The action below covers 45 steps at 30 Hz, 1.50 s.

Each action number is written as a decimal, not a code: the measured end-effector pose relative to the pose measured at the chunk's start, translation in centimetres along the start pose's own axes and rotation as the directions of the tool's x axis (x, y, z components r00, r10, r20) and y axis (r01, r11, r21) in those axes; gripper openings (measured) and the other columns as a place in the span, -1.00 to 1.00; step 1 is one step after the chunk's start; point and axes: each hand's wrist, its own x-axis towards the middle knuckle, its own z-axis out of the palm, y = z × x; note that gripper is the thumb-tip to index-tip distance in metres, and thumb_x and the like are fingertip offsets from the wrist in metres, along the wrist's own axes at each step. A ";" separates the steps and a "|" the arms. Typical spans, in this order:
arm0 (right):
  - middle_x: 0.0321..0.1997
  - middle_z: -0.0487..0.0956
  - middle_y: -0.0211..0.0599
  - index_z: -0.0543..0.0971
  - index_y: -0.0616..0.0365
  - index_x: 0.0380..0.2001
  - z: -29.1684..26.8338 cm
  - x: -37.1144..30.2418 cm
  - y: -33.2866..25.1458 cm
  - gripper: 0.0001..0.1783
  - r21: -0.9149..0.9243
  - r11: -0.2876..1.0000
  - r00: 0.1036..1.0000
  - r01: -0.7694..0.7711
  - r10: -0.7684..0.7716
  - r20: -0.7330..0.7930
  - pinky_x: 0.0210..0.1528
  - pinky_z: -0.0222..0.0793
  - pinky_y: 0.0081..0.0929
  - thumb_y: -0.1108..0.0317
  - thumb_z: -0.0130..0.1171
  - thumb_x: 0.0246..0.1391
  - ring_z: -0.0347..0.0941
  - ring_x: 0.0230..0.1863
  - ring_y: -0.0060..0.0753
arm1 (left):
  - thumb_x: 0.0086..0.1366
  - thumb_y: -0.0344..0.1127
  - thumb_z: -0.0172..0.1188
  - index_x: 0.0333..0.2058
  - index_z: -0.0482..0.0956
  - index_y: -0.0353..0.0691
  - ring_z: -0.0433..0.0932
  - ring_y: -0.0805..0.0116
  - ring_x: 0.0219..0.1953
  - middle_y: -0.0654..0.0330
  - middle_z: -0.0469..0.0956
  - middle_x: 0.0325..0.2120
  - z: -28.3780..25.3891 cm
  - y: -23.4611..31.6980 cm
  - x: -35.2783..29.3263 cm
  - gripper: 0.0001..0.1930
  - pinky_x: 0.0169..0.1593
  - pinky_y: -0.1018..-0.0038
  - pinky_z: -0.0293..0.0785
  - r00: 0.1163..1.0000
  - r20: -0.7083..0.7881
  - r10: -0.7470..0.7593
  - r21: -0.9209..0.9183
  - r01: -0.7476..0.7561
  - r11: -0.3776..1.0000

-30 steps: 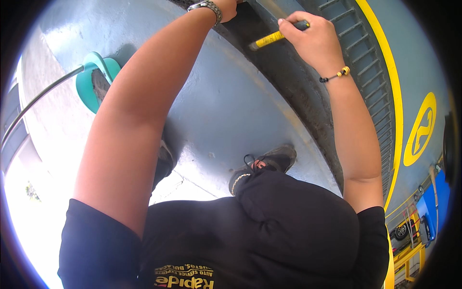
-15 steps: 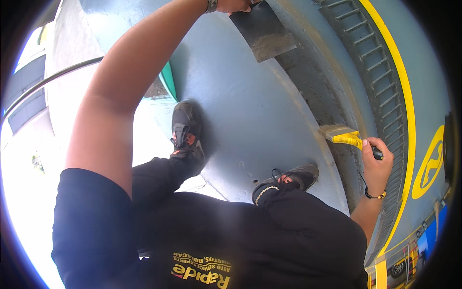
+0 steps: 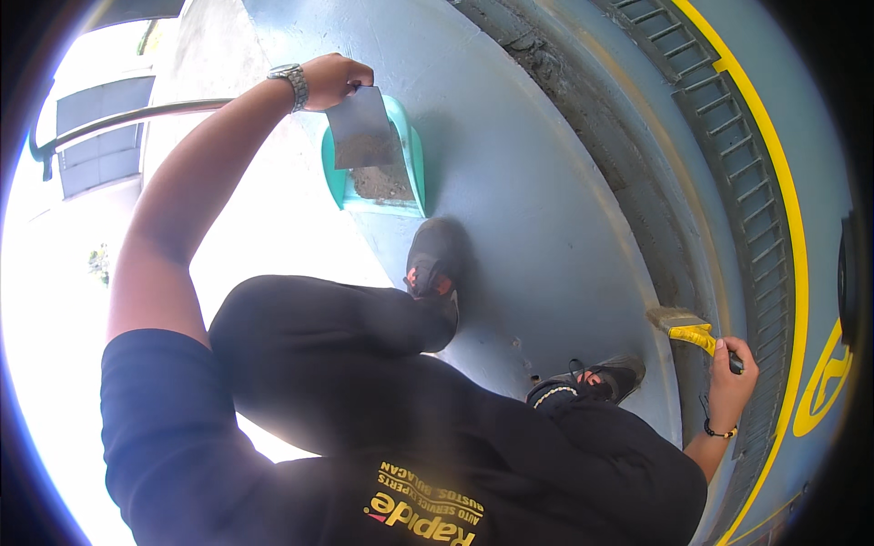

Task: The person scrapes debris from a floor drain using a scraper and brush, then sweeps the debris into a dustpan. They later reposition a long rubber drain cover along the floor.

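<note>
My left hand grips the upper edge of a dark, flat rectangular sheet with dirt on its lower part. The sheet hangs over a teal dustpan that has a heap of brown dirt in it. Out at the right, my right hand is closed round the handle of a paintbrush with a yellow ferrule and tan bristles. Those bristles point left, over the edge of a dirty channel in the floor; I cannot tell whether they touch it.
A long dustpan pole runs leftward past my left wrist. The dirty channel curves along the right, beside a slotted metal grating and a yellow floor line. My shoes stand on the blue-grey floor.
My left hand has brought the sheet from above the channel leftward and down over the dustpan, which now shows more fully. My right hand still holds the brush beside the channel.
</note>
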 end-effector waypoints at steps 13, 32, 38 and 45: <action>-0.44 0.58 -0.34 0.60 0.29 -0.31 -0.1 -0.7 -1.2 -0.80 -0.135 0.987 0.995 0.091 -0.095 -0.023 -0.30 0.35 -0.55 0.34 0.28 0.11 0.44 -0.39 -0.60 | 0.19 -0.52 0.12 -0.29 0.57 -0.20 0.60 0.13 -0.18 0.11 0.54 -0.29 4.7 1.0 -4.4 -0.87 -0.13 0.26 0.58 0.999 -0.037 0.028 0.266 -0.017 0.964; -0.20 0.64 -0.12 0.57 -0.02 0.03 15.2 19.9 -12.4 -0.57 -0.066 0.687 0.662 0.723 -0.664 0.348 -0.17 0.45 -0.33 0.14 0.24 0.09 0.54 -0.29 -0.15 | 0.19 -0.56 0.02 -0.21 0.56 -0.24 0.55 -0.02 -0.27 0.06 0.49 -0.32 8.9 2.3 -12.7 -0.78 -0.22 0.16 0.50 0.829 -0.543 -0.132 0.046 0.187 0.981; -0.23 0.64 -0.02 0.58 0.02 0.00 19.4 22.2 -7.9 -0.55 -0.095 0.746 0.705 0.660 -0.570 0.422 -0.12 0.46 -0.18 0.13 0.16 0.03 0.56 -0.19 -0.02 | 0.19 -0.58 0.05 -0.15 0.56 -0.24 0.55 -0.01 -0.29 0.04 0.49 -0.32 10.8 2.0 -15.1 -0.74 -0.23 0.18 0.47 0.817 -0.531 -0.227 -0.061 0.230 0.971; -0.31 0.63 -0.05 0.60 0.18 -0.18 8.5 15.9 0.9 -0.62 -0.216 0.683 0.674 0.698 -0.524 0.521 -0.17 0.45 -0.19 0.24 0.16 -0.11 0.55 -0.24 0.01 | 0.19 -0.60 0.06 -0.13 0.57 -0.24 0.55 0.09 -0.34 0.06 0.49 -0.34 12.3 -0.8 -17.3 -0.72 -0.25 0.28 0.49 0.742 -0.621 -0.252 -0.120 0.227 0.966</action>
